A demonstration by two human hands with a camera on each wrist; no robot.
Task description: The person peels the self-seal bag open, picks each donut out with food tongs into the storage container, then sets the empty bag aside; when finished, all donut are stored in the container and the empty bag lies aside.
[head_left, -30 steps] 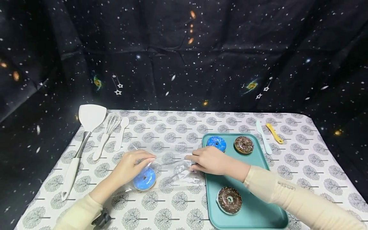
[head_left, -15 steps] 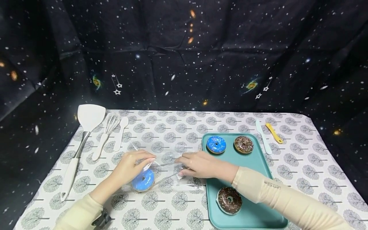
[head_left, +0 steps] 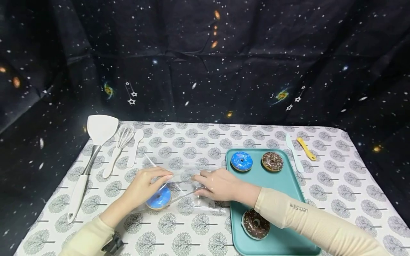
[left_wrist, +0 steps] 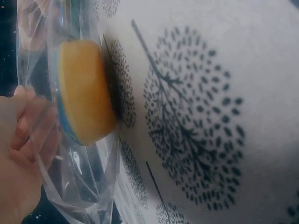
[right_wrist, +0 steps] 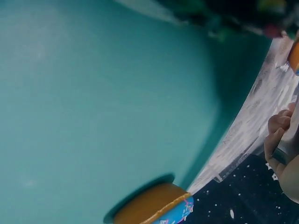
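Note:
A blue-iced donut (head_left: pixel 159 197) lies inside a clear plastic bag (head_left: pixel 201 204) on the tablecloth. My left hand (head_left: pixel 148 186) pinches the bag above that donut, thumb against fingertips. In the left wrist view the donut's yellow side (left_wrist: pixel 86 93) shows through the film, beside the left fingers (left_wrist: pixel 23 135). At the bag's right part, my right hand (head_left: pixel 215 185) pinches the film between thumb and fingers, and creases run from there toward the donut. The right wrist view catches the right hand (right_wrist: pixel 281 149) only at its edge.
A teal tray (head_left: pixel 272 195) at right holds a blue sprinkled donut (head_left: pixel 241 161) and two chocolate ones (head_left: pixel 272 162), one nearer. Right of it lie a pale knife (head_left: pixel 294 154) and yellow handle-like piece (head_left: pixel 306 148). A spatula (head_left: pixel 102 129), whisk (head_left: pixel 118 149) and spoon (head_left: pixel 136 147) lie left.
My right hand has moved left and slightly down along the bag, uncovering the blue sprinkled donut on the tray. My left hand stays almost still; the bagged donut has shifted slightly.

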